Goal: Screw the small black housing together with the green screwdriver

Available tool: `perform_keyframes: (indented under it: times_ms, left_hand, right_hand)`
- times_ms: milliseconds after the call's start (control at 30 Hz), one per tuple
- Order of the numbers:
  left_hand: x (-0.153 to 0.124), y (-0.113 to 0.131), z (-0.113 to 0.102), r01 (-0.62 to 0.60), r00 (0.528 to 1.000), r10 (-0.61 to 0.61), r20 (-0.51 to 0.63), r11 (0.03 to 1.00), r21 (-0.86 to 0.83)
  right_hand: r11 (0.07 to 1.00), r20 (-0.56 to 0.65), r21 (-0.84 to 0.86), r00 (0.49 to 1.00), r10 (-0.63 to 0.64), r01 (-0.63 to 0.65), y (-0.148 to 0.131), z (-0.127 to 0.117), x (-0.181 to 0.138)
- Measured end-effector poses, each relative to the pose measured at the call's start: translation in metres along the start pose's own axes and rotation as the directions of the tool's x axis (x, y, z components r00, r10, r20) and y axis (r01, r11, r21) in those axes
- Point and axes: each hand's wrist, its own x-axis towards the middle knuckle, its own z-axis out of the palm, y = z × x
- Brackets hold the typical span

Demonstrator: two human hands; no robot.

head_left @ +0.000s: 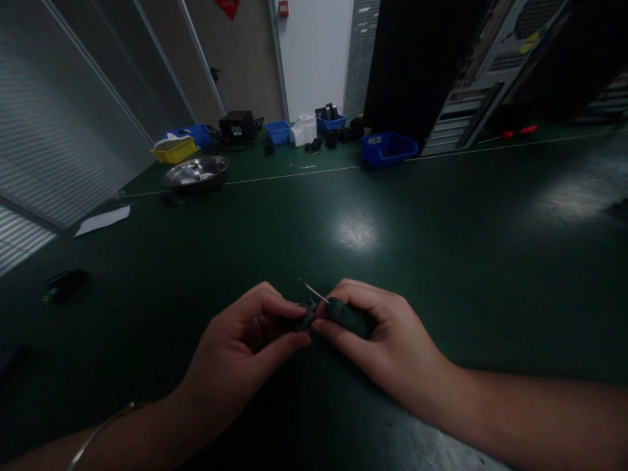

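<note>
The left hand [240, 347] pinches a small dark part [306, 315] between thumb and fingertips, above the near middle of the green tabletop [275, 242]. The right hand [392, 337] is curled around the dark green handle of a screwdriver [347, 318], and its thumb and index tips come up close to the right side of the same part; whether they press on it I cannot tell. The screwdriver's thin metal shaft [314, 293] slants toward the far left, over and past the part, with its tip clear of it.

Judging from this, the work is under way rather than finished: the part is gripped and the tool is in the hand, but the blade is not engaged at this moment. The part is too small and dim to show whether anything on it has been loosened, fitted or taken off, so what remains to be done cannot be read.

A dark object with green edges [66, 286] lies off to the left, well apart from the hands. At the far left sit a metal bowl [210, 180] and a yellow tray [174, 154]; a blue bin [385, 159] stands at the far side, right of middle, with a red-handled tool [520, 133] farther right.
</note>
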Motion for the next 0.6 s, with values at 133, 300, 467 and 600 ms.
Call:
perform_keyframes:
  times_ms: [133, 300, 467, 600]
  left_hand:
    - [-0.0012, 0.0007, -0.0004, 0.058, 0.998, -0.058, 0.005, 0.997, -0.060]
    - [-0.0014, 0.0011, -0.0012, 0.127, 0.992, -0.127, 0.009, 0.983, -0.129]
    - [0.0012, 0.0001, -0.0012, 0.172, 0.985, -0.168, 0.036, 0.973, -0.153]
    - [0.0020, 0.0015, -0.0003, 0.167, 0.986, -0.168, 0.006, 0.975, -0.149]
  right_hand:
    - [0.999, 0.006, 0.040, 1.000, -0.019, 0.019, 0.0012, -0.0003, 0.0018]
    - [0.996, 0.007, 0.077, 0.999, -0.034, 0.033, 0.0005, -0.0014, 0.0018]
    - [0.996, 0.009, 0.085, 0.999, -0.034, 0.033, -0.0012, -0.0016, -0.0005]
    - [0.995, 0.023, 0.094, 0.999, -0.029, 0.026, -0.0007, -0.0019, -0.0012]
